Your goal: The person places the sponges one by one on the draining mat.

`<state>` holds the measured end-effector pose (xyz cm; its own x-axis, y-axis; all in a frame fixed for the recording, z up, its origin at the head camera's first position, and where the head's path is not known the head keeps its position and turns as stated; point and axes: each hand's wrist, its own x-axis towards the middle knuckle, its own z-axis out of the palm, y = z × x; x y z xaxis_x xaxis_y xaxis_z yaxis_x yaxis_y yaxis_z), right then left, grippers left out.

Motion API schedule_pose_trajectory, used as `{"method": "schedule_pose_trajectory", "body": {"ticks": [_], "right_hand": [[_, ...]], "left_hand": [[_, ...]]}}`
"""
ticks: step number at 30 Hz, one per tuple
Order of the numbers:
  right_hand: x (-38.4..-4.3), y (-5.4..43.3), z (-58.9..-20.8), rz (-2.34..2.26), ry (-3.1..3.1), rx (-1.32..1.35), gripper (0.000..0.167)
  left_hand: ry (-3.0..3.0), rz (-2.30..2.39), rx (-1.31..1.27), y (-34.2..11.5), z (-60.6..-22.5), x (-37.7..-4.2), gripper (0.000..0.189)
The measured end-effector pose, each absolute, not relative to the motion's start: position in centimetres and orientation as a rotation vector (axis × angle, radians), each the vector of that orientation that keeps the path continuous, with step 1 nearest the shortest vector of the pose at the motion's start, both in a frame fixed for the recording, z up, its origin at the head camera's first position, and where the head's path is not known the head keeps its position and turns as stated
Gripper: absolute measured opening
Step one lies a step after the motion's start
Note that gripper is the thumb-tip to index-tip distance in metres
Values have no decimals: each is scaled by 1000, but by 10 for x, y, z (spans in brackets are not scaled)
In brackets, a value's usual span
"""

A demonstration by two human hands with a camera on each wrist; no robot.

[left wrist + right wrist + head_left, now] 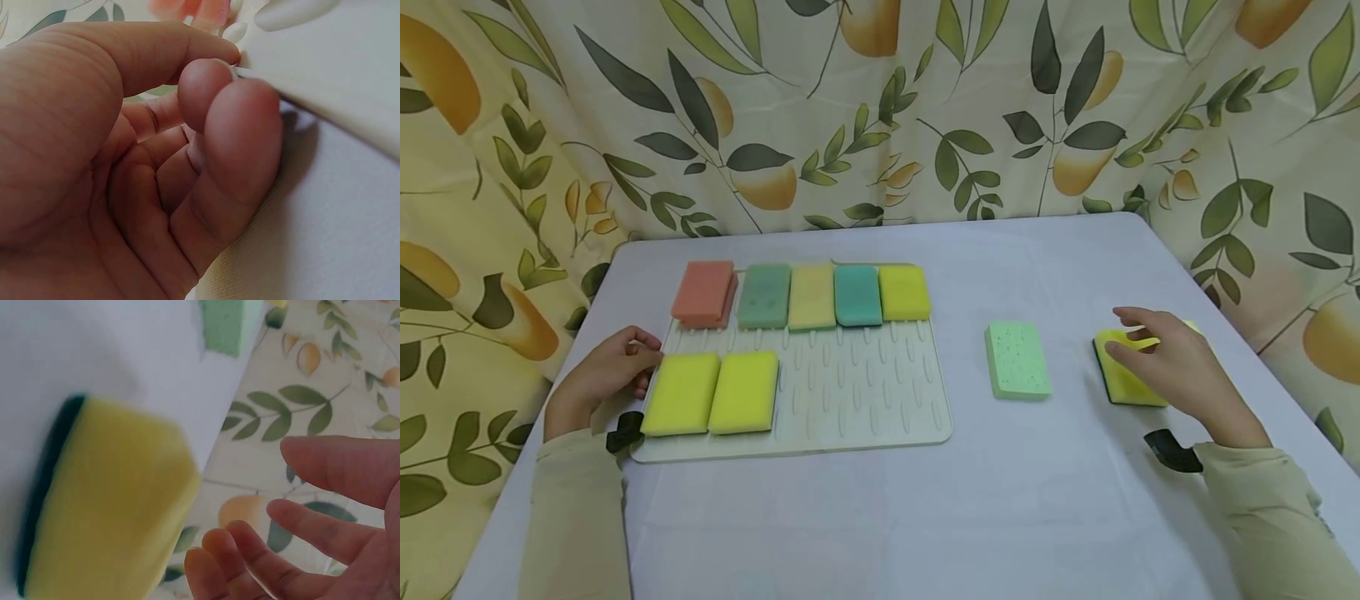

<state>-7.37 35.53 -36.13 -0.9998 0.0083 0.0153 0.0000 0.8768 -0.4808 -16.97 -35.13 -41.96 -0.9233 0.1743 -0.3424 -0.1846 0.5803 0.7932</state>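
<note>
At the left and centre of the head frame, the pale tray (865, 400) lies against your left hand (610, 372); at the right, the lone yellow sponge (1131, 390) sits on the bench (880, 525) beneath your right hand (1183, 367). Two yellow sponges (681, 396) fill the tray's lower left, the back row of sponges (811, 297) lines its top, and a pale green sponge (1018, 361) stands between tray and right hand. Your left hand pinches the tray's edge; your right is released, fingers relaxed, holding nothing.
</note>
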Motion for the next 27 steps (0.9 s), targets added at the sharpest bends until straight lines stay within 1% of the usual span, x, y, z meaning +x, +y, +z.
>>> {"method": "schedule_pose_trajectory", "body": {"ticks": [6, 13, 21, 27], "right_hand": [[-71, 376, -362, 676, -3059, -88, 58], [-71, 392, -365, 602, -3161, -214, 70], [-75, 399, -373, 570, -3225, -230, 79], [-80, 396, -376, 598, -3196, -208, 78]], "left_hand": [[2430, 1280, -20, -350, -420, -168, 34], [2441, 1272, -25, -349, -417, -169, 35], [2424, 1281, -35, -349, -417, -171, 34], [2428, 1289, -45, -349, -419, -170, 33]]}}
